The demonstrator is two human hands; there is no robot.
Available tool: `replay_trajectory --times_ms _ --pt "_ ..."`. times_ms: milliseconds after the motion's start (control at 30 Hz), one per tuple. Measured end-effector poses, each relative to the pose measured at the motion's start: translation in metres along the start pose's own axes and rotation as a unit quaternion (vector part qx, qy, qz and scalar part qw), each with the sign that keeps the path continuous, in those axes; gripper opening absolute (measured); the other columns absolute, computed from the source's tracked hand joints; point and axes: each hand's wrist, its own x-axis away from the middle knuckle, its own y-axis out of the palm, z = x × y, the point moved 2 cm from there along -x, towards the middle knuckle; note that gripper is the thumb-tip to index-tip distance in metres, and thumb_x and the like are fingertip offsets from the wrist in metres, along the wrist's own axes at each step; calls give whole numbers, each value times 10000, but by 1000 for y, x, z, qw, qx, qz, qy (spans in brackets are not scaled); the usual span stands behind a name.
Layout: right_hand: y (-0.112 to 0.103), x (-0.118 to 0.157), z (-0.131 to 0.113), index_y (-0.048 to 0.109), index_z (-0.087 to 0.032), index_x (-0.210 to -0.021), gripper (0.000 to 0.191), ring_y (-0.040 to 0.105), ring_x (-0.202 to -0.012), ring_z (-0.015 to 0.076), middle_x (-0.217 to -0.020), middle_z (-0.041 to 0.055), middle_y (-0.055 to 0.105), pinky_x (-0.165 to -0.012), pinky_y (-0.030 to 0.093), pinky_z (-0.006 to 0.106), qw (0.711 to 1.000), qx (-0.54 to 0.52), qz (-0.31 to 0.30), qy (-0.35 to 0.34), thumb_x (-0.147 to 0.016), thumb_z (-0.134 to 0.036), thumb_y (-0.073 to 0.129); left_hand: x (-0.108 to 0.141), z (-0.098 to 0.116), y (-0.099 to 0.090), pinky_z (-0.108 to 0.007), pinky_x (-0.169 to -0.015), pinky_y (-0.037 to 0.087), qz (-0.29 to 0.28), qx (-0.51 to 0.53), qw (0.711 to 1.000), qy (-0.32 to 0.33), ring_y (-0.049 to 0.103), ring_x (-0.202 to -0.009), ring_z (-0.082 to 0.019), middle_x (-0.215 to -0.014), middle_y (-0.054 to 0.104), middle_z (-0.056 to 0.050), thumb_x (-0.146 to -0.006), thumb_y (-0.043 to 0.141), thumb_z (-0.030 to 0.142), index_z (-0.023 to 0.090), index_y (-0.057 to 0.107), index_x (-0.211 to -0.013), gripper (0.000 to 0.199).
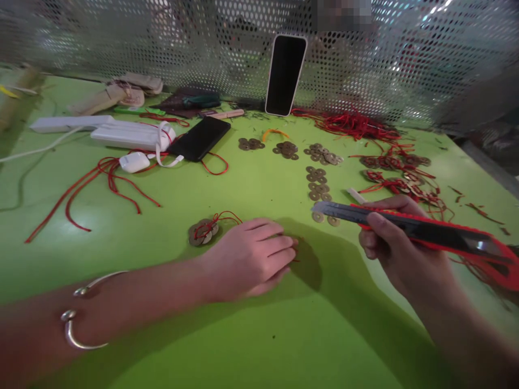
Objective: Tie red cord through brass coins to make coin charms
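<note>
A red and black box cutter [421, 229] is gripped in my right hand [409, 259]. Its blade points left, above several loose brass coins [318, 183] with holes. My left hand [259, 259] rests low over the green table with its fingers curled together on a red cord [227, 215]. That cord runs from a tied cluster of coins [203, 232] left of the hand, and a bit of red shows past the fingertips. Most of the cord under my palm is hidden.
Further coin piles [286, 150] lie beyond my hands. Red cord heaps [357, 124] and tied coins [405, 183] are at the right. A phone [286, 75] leans on the perforated metal panel [194, 48]. At left are a black phone [203, 138], white power strip [125, 135] and red cords [109, 175].
</note>
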Motion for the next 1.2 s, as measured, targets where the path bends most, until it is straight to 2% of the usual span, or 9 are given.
replay_trajectory --times_ms 100,267,400,500,600,733,867,967,1200 --pt "-1 -2 -3 585 -294 -899 149 483 -505 111 -569 -51 528 -455 408 215 998 -58 -29 0 -774 -301 666 -1 4 -3 -361 -918 460 13 -28 1000 -4 559 -1035 -194 -1152 641 -51 -875 508 209 136 612 -1098 257" --pt "0 -3 0 644 -281 -845 134 472 -529 102 -609 -38 527 -449 402 201 994 -94 -57 31 -737 -334 702 1 13 -1 -374 -856 471 -7 -50 998 -32 584 -906 -203 -1048 677 -46 -891 478 280 125 629 -1076 284" --pt "-3 -3 4 664 -253 -859 152 447 -498 90 -574 -37 505 -428 385 184 992 -98 -70 42 -744 -347 695 1 13 2 -391 -985 378 -25 -23 999 9 558 -1011 -208 -1117 654 -40 -909 427 285 119 605 -1110 317" --pt "-5 -2 4 668 -243 -930 210 486 -491 101 -589 -24 542 -429 407 199 988 -106 -91 60 -755 -358 676 1 10 -1 -389 -1008 355 -5 1 1000 12 543 -1054 -212 -1138 645 -51 -897 437 280 108 611 -1080 305" --pt "-3 -2 2 670 -213 -831 164 534 -492 113 -630 -3 590 -449 443 221 987 -90 -110 71 -746 -353 682 0 11 -6 -359 -902 433 32 -7 999 -12 577 -953 -205 -1042 679 -54 -872 497 251 108 637 -1020 249" --pt "0 -2 2 621 -180 -692 194 513 -448 98 -526 -11 564 -422 417 197 987 -31 -133 86 -733 -356 690 1 15 -6 -361 -796 467 23 -40 999 -9 587 -875 -208 -1011 686 -50 -871 504 253 111 641 -1032 254" --pt "1 0 5 579 -183 -705 219 507 -433 79 -517 -25 559 -359 339 150 987 13 -117 107 -725 -366 698 2 14 -3 -380 -832 455 8 -57 998 7 588 -893 -216 -1012 690 -40 -884 481 285 121 651 -1025 275" --pt "0 1 7 564 -185 -732 239 499 -424 72 -514 -31 552 -350 328 141 988 24 -100 114 -709 -375 708 3 13 -1 -378 -854 444 4 -70 997 11 589 -909 -211 -1018 690 -36 -893 469 296 127 653 -1019 280" --pt "-2 -1 10 563 -186 -723 258 470 -398 70 -476 -35 538 -337 315 141 987 44 -119 98 -711 -400 708 3 13 0 -364 -898 426 -24 -57 998 27 589 -927 -197 -1069 670 -44 -910 427 290 114 626 -1076 314"
